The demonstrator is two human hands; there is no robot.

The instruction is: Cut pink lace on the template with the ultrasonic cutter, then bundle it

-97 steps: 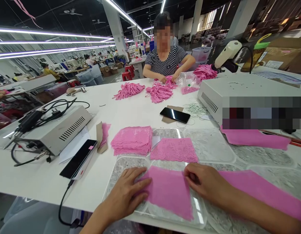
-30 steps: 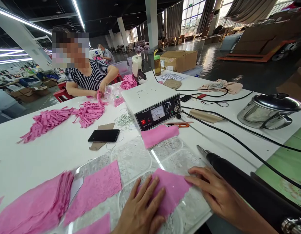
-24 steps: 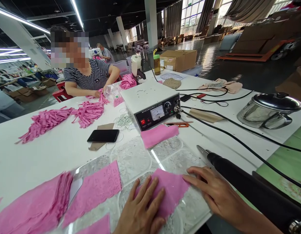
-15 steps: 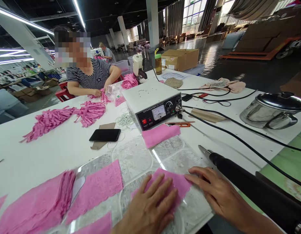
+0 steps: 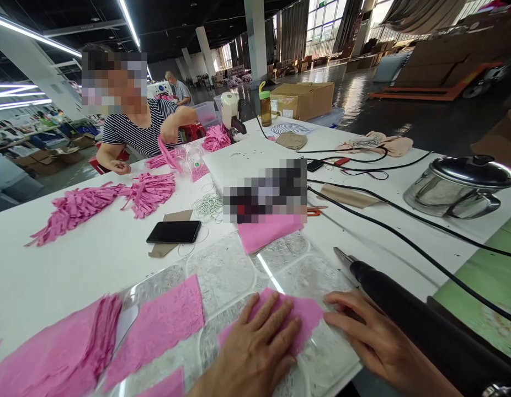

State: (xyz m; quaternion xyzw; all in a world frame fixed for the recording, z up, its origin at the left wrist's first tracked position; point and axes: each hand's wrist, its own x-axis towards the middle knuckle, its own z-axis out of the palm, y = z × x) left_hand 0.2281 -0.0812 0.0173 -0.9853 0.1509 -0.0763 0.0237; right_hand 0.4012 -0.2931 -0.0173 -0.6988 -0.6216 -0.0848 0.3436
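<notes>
A pink piece of fabric [image 5: 307, 314] lies on a clear patterned mat [image 5: 222, 259]. My left hand [image 5: 255, 342] rests flat on it, fingers spread. Just off the fabric's right corner is my right hand [image 5: 375, 331], fingers apart and holding nothing that I can see. Beside that hand lies a black-handled tool with a metal blade tip [image 5: 388, 292]. To the left, a stack of pink fabric pieces [image 5: 60, 342] sits near another pink piece with a patterned edge [image 5: 160, 311]. Beyond my hands, a folded pink cloth [image 5: 270, 231] leans by the control box [image 5: 243, 160].
A black phone [image 5: 174, 231] lies on brown card at mid-table. Black cables [image 5: 375, 220] run across the right side, near a metal-lidded glass pot [image 5: 458, 187]. Across the table, a person in a striped shirt [image 5: 143, 129] handles pink strips [image 5: 150, 193]. A green-capped bottle [image 5: 265, 107] stands behind.
My right hand has drawn slightly away from the fabric's corner. My left hand stays flat on the fabric. The person opposite has raised one hand, lifting a pink strip.
</notes>
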